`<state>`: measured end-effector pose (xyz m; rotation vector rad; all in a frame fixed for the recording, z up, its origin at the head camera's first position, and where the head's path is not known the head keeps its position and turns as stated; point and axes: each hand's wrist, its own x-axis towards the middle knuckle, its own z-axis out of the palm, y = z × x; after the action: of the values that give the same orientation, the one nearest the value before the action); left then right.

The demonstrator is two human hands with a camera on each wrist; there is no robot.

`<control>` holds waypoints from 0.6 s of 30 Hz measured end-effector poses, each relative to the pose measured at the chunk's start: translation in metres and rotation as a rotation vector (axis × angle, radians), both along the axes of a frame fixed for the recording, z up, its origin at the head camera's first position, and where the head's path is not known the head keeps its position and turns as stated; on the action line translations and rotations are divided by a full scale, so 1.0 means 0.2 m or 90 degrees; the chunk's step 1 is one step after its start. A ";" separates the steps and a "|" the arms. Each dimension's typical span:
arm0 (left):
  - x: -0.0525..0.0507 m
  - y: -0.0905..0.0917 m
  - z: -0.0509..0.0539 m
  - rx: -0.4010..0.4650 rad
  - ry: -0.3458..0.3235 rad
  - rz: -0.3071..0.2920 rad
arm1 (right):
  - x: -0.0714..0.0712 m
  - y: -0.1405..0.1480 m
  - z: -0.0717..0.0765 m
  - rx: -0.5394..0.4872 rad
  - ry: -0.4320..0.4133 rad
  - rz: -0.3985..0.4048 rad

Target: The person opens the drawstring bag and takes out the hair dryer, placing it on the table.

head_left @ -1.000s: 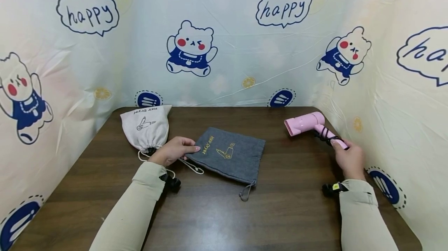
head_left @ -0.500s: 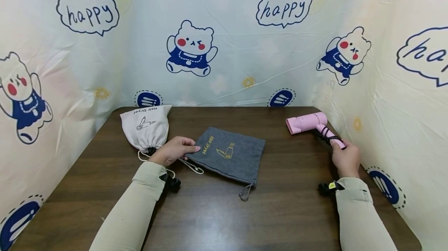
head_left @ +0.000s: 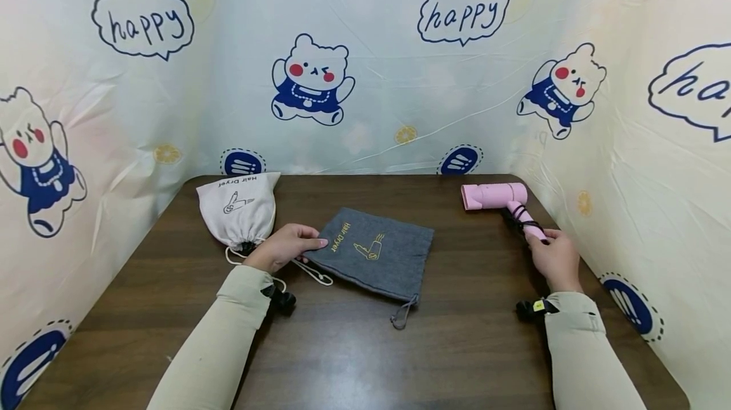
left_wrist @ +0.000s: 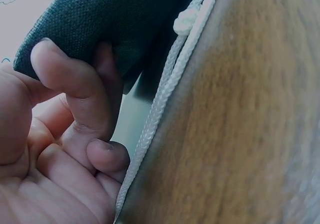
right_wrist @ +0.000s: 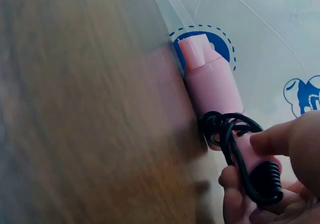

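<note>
A flat dark grey drawstring bag with yellow "Hair Dryer" print lies mid-table. My left hand pinches its left corner between thumb and fingers; the left wrist view shows the dark cloth at the fingertips. At the right, my right hand grips the handle end of a pink hair dryer, its nozzle pointing left. In the right wrist view a black cord is wound around the dryer's handle, with the thumb and fingers around the handle's end.
A white drawstring bag printed "Hair Dryer" rests at the back left, close to my left forearm, with its white cord trailing under my left hand. A printed curtain stands behind the brown table and along both sides.
My right hand and the hair dryer have shifted slightly left, and the dryer's barrel has turned nearer to level. My left hand and both bags have stayed in place.
</note>
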<state>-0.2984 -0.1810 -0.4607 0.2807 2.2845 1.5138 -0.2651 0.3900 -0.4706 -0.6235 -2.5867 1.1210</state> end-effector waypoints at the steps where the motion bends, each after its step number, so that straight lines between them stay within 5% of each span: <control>1: 0.00 0.00 0.00 0.000 0.001 -0.001 | 0.00 0.00 0.00 0.010 -0.004 0.005; 18: 0.01 0.02 0.01 0.000 -0.018 0.012 | 0.00 -0.01 -0.01 0.047 0.035 0.006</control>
<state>-0.2965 -0.1760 -0.4587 0.2359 2.2715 1.5177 -0.2655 0.3884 -0.4722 -0.5567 -2.5732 1.0246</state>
